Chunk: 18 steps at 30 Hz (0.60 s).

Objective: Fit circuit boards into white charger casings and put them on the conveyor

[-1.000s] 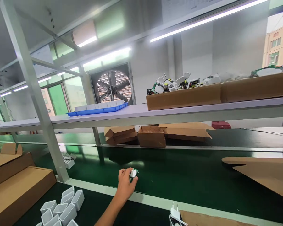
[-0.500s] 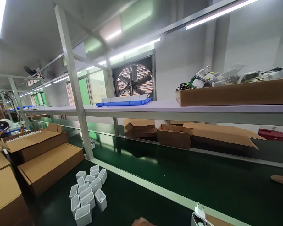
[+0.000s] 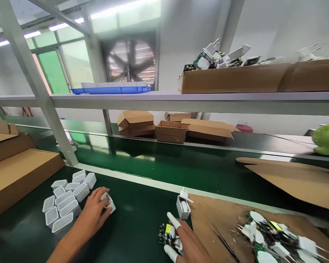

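Note:
My left hand (image 3: 94,208) is closed on a small white plastic housing (image 3: 108,203), just right of a cluster of similar open-topped housings (image 3: 67,204). Finger cots cover the thumb and a finger of my right hand (image 3: 189,239). Between those fingertips it grips a small circuit board (image 3: 168,233) with a yellow component, low over the green bench. Beyond that hand stands another white housing (image 3: 183,208), with a two-pin plug part sticking out of its top.
Brown cardboard (image 3: 208,212) lies on the right, bearing tweezers (image 3: 224,243) and a heap of circuit boards with plugs (image 3: 271,237). A carton (image 3: 24,175) stands at left. Overhead, a shelf (image 3: 164,98) holds a blue tray (image 3: 112,90) and a long box (image 3: 235,78). A green fan (image 3: 327,139) is far right.
My view has swung right and down. Both hands now show, the left on a housing and the right on a circuit board; earlier only a bit of one hand showed at the bottom edge.

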Motion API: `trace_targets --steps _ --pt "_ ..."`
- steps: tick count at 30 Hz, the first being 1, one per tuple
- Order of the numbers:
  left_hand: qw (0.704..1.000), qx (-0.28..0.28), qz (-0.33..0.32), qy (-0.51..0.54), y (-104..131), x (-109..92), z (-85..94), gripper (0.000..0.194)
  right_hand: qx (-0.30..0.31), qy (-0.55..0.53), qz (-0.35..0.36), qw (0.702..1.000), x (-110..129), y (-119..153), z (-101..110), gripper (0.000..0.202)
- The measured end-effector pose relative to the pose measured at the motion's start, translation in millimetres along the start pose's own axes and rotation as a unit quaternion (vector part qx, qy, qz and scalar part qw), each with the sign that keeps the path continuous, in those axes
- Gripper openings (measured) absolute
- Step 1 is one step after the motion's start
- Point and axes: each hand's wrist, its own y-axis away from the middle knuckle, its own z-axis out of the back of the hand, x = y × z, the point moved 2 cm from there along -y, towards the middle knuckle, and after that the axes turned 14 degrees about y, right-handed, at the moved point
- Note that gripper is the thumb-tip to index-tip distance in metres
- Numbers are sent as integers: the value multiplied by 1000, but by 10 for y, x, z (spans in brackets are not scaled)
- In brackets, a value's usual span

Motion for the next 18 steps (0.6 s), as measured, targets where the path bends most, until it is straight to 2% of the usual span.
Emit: trace_targets --steps 2,5,7,9,12,15,18 --pt "989 80 -28 119 -81 -346 -157 24 46 -28 -2 999 80 -7 102 65" --pt "938 201 -35 280 -203 -807 -349 11 64 -51 -5 997 114 24 195 67" --pt "915 229 -40 329 -278 -971 -449 5 53 -64 -28 996 78 70 210 66" --pt "902 214 -49 372 -333 -1016 -543 20 41 -95 -53 993 27 114 190 66" --pt "889 169 -46 424 -337 -958 -685 47 31 -119 -56 991 -28 137 137 67" --pt "886 163 -12 433 -254 -880 -810 62 36 -59 -31 997 -61 118 103 57" --pt "889 176 17 422 -171 -843 -872 71 26 0 16 1000 -87 99 118 67"
